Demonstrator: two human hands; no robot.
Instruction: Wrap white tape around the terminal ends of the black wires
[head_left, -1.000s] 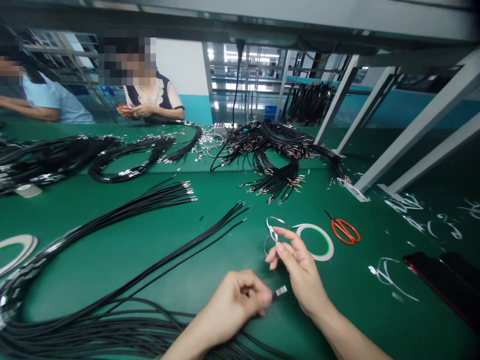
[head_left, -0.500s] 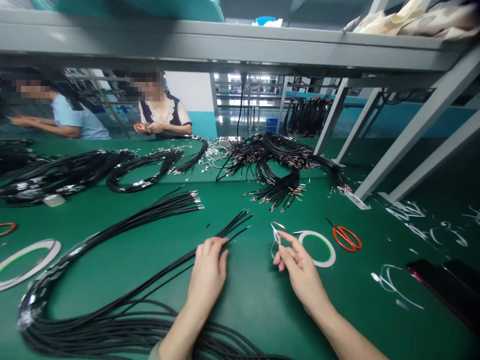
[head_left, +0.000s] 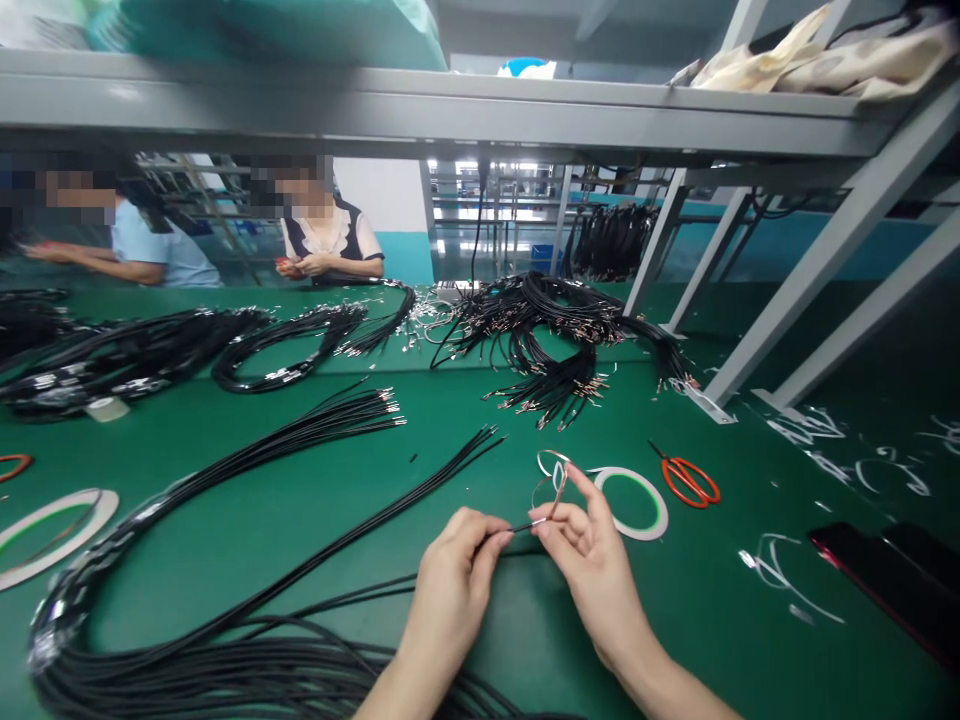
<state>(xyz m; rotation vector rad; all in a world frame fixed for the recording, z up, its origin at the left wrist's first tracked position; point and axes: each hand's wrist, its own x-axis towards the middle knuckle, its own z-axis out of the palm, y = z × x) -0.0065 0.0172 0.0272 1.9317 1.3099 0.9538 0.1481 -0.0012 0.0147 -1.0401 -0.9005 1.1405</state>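
- Left hand (head_left: 454, 580), lower centre: fingers closed on a black wire (head_left: 499, 533), its bared metal tip pointing right.
- Right hand (head_left: 592, 570), lower centre-right: thumb and forefinger narrowly pinch a curled metal terminal strip (head_left: 553, 472), which loops up above the fingers.
- Wire tip: between the hands, just beside the right hand's fingertips.
- Beyond the right hand: a white tape roll (head_left: 630, 505), then red-handled scissors (head_left: 690, 482).
- Lower left: a long bundle of black wires (head_left: 225, 510) on the green bench mat (head_left: 750, 480).
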